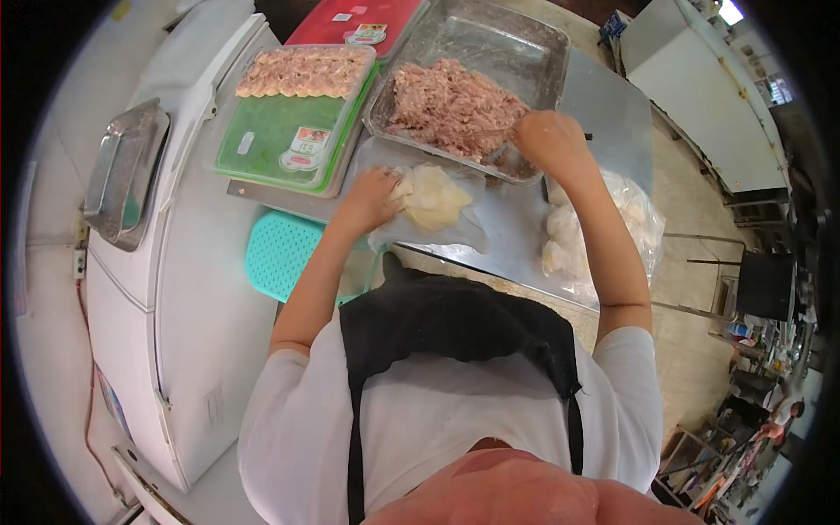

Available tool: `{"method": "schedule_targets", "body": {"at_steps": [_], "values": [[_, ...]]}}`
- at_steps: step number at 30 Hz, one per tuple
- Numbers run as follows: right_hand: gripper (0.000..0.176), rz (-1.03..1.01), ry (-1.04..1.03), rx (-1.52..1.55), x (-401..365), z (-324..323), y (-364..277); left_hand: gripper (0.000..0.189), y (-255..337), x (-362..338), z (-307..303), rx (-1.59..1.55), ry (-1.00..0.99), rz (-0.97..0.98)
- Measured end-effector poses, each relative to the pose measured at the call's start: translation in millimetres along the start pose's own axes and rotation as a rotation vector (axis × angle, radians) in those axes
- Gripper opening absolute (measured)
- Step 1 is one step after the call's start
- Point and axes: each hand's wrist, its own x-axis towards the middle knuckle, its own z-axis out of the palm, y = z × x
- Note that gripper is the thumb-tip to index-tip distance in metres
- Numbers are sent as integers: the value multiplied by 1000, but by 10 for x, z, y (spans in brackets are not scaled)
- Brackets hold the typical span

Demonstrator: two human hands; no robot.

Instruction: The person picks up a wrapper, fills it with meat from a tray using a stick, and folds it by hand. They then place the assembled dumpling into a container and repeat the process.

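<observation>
My left hand [374, 201] is closed on the left edge of a stack of thin pale dough wrappers [430, 198], which lies on a sheet of clear plastic [468, 234]. My right hand [547, 140] is over the right front corner of a metal tray [525, 39] holding a mound of ground meat [455, 105]. Its fingers are closed round something thin whose dark end sticks out to the right; most of it is hidden. A clear plastic bag with pale lumps [604, 232] lies below my right forearm.
Left of the tray, a green-bottomed container [280, 131] holds rows of filled pieces. Behind it is a red container [328, 22]. A turquoise perforated basket [282, 249] sits below the table's edge. Another metal tray [127, 175] rests on a white freezer at far left.
</observation>
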Motion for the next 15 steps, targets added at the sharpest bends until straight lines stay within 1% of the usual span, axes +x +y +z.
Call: {"method": "schedule_targets", "body": {"at_steps": [3, 6, 8, 9, 11, 12, 14, 15], "values": [[14, 13, 32, -22, 124, 134, -75, 49, -16, -90, 3, -79, -77, 24], [14, -40, 24, -19, 142, 628, -280, 49, -218, -66, 206, -173, 43, 100], [14, -80, 37, 3, 45, 772, -475, 43, -509, 9, 379, -275, 76, 55], [14, -77, 45, 32, -10, 732, -514, 41, -512, 37, 331, -328, 93, 28], [15, -72, 56, 96, -123, 647, -543, 37, -474, -32, 257, -449, 179, -216], [15, -88, 9, 56, -127, 577, -451, 35, -424, -34, 150, -506, 223, -337], [16, -117, -86, -23, -114, 309, -229, 38, -419, -2, 73, -889, 168, -322], [17, -23, -172, -8, -49, 103, -226, 40, -410, 11, 40, -1079, 138, -312]]}}
